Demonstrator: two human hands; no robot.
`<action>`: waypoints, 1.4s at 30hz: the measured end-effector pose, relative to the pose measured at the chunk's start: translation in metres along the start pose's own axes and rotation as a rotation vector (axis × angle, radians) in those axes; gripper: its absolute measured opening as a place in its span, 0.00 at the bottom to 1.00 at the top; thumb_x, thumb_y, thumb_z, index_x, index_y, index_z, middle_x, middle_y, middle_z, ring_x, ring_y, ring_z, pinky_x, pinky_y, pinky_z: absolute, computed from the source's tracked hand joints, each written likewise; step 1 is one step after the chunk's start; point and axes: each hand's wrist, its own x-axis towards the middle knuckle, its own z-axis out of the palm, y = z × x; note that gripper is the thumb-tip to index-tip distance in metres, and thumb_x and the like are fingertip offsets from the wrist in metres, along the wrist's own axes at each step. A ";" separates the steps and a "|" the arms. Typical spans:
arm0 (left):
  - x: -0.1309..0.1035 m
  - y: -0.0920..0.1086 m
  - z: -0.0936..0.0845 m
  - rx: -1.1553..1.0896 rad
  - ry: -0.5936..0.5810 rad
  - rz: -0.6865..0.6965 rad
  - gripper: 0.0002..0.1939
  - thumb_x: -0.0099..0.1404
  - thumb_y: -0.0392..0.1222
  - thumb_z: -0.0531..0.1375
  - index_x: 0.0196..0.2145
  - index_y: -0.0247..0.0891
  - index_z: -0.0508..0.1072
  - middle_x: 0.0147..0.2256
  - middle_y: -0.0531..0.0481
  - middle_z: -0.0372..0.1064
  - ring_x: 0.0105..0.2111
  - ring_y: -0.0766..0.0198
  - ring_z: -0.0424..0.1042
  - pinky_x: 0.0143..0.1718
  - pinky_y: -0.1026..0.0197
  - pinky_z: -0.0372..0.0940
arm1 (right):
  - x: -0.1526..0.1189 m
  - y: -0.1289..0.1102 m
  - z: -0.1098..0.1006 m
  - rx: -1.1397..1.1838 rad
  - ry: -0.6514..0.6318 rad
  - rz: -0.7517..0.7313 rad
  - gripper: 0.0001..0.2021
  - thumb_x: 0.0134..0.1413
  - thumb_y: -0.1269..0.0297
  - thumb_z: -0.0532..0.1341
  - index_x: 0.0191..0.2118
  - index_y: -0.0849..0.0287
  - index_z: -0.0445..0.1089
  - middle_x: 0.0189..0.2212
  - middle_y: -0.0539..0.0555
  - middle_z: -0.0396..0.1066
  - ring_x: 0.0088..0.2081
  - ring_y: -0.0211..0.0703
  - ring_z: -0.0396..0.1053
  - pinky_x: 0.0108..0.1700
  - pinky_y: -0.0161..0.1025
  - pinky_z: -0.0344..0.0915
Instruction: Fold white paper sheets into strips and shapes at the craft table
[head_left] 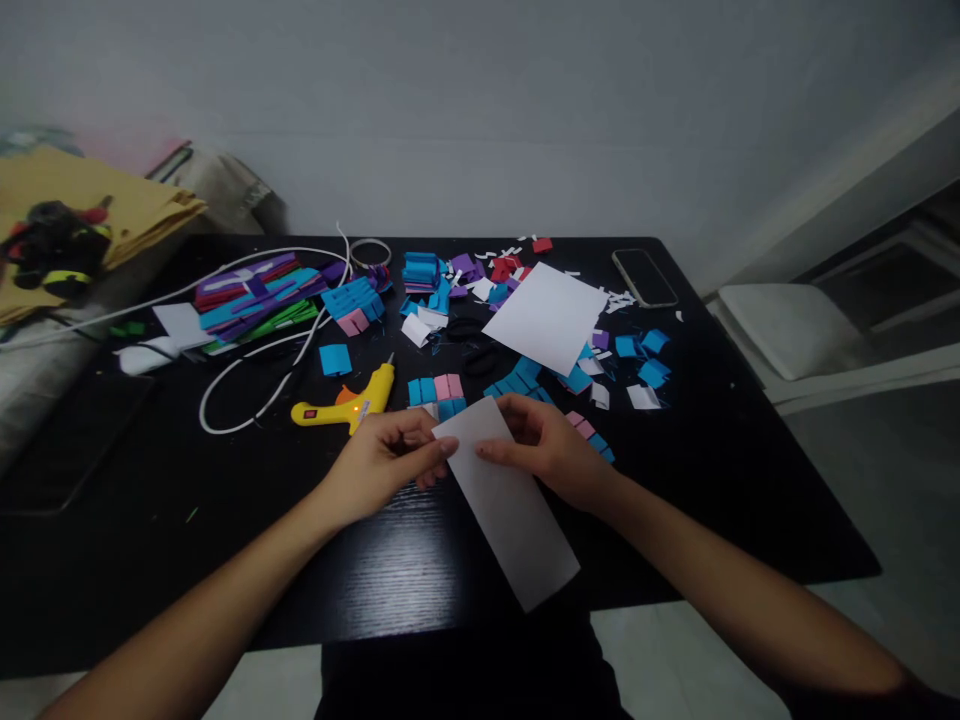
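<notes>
A long white strip of paper (517,520) is held over the front of the black table, slanting down toward me. My left hand (401,450) pinches its upper left corner between thumb and fingers. On the strip's upper right edge, my right hand (551,450) grips with the thumb on top and the fingers behind. Just beyond my left hand lies a yellow glue gun (349,405) with a small orange light. Folded blue and pink paper pieces (448,388) sit behind the strip, partly hidden by my hands.
A white sheet (551,315) covers part of a heap of paper scraps. Black-handled scissors (480,360) lie beside it. A phone (645,278) rests at the back right. Stacked coloured strips (259,295) and a looped white cable (217,430) occupy the left of the black table (720,500).
</notes>
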 end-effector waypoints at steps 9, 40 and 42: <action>-0.003 -0.010 0.009 -0.019 -0.028 -0.004 0.12 0.65 0.43 0.68 0.28 0.36 0.73 0.21 0.52 0.75 0.21 0.68 0.75 0.24 0.68 0.70 | 0.005 0.014 0.004 0.033 0.087 0.007 0.18 0.44 0.59 0.77 0.40 0.56 0.75 0.33 0.49 0.79 0.33 0.41 0.76 0.33 0.36 0.71; -0.001 -0.013 -0.003 0.400 0.086 0.416 0.18 0.61 0.35 0.73 0.47 0.51 0.83 0.36 0.56 0.83 0.34 0.65 0.80 0.37 0.65 0.75 | -0.001 0.018 -0.003 0.011 0.094 0.082 0.18 0.45 0.62 0.77 0.42 0.53 0.76 0.34 0.49 0.77 0.33 0.41 0.75 0.31 0.36 0.72; -0.002 -0.013 -0.003 0.413 0.081 0.434 0.19 0.61 0.35 0.73 0.48 0.51 0.83 0.36 0.56 0.82 0.34 0.66 0.80 0.37 0.65 0.75 | -0.001 0.019 -0.003 0.017 0.092 0.083 0.17 0.45 0.62 0.77 0.42 0.53 0.76 0.33 0.48 0.77 0.32 0.40 0.75 0.31 0.35 0.72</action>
